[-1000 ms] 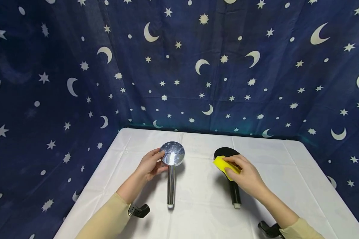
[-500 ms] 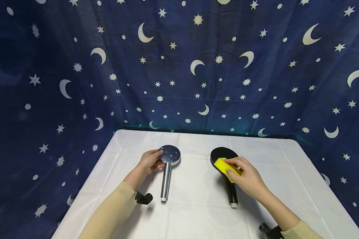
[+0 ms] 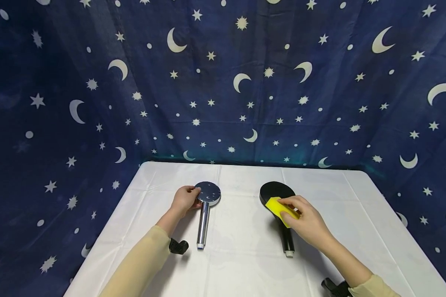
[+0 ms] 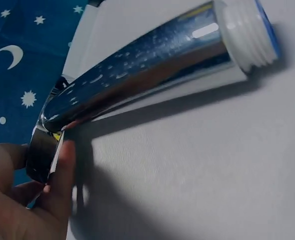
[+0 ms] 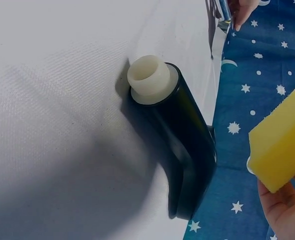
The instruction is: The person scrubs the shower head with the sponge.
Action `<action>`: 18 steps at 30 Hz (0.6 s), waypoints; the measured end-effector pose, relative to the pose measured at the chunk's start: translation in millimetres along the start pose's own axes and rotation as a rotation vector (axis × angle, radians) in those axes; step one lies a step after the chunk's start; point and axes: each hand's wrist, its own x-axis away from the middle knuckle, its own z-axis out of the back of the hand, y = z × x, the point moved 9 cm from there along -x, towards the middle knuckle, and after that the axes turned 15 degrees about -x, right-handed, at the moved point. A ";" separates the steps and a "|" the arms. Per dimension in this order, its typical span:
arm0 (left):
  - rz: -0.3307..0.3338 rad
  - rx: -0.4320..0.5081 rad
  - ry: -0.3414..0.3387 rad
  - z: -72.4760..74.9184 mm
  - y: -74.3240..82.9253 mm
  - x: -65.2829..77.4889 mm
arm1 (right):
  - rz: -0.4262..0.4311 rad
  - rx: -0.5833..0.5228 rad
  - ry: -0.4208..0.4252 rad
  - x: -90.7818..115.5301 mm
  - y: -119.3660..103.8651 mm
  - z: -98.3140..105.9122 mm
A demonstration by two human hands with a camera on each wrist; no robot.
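Note:
My left hand (image 3: 184, 201) pinches the rim of a chrome shower head (image 3: 209, 193), thumb on top and fingers beneath. Its shiny round face is turned up, and the handle points toward me; in the left wrist view the handle (image 4: 147, 65) ends in a white threaded collar (image 4: 247, 37). Between thumb and fingers, my right hand (image 3: 308, 218) holds a yellow sponge (image 3: 281, 211). The sponge overlaps a black shower head (image 3: 276, 189) in the head view, but the right wrist view shows a gap between them. The black handle (image 5: 172, 125) has a pale open end.
A white cloth covers the table (image 3: 241, 247). Behind and to the left hangs a dark blue curtain (image 3: 223, 90) with moons and stars. Both wrists carry black devices, such as the left wrist device (image 3: 179, 246) low over the cloth.
The chrome shower head has tilted, its handle end swinging left and away from me, and its face now reflects the dark curtain. The right hand keeps the sponge in nearly the same place.

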 end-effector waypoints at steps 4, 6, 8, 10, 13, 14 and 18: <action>-0.071 -0.326 0.083 8.4 8.7 4.1 | -0.005 -0.009 0.000 1.7 1.3 1.1; -0.086 -0.444 0.109 11.0 10.6 4.9 | -0.008 -0.013 0.001 2.5 1.7 1.8; -0.089 -0.495 0.119 12.9 10.9 5.8 | -0.010 -0.016 0.002 3.0 2.1 2.4; -0.090 -0.525 0.135 15.0 11.4 6.6 | -0.015 -0.018 0.004 3.5 2.5 3.5; -0.120 -0.554 0.216 22.8 18.9 9.9 | -0.025 -0.022 0.009 4.3 3.3 7.3; -0.145 -0.558 0.253 25.8 24.4 11.8 | -0.026 -0.023 0.011 4.8 3.0 9.6; -0.291 -0.505 0.352 27.9 58.2 26.7 | -0.021 -0.031 0.042 7.4 1.9 23.3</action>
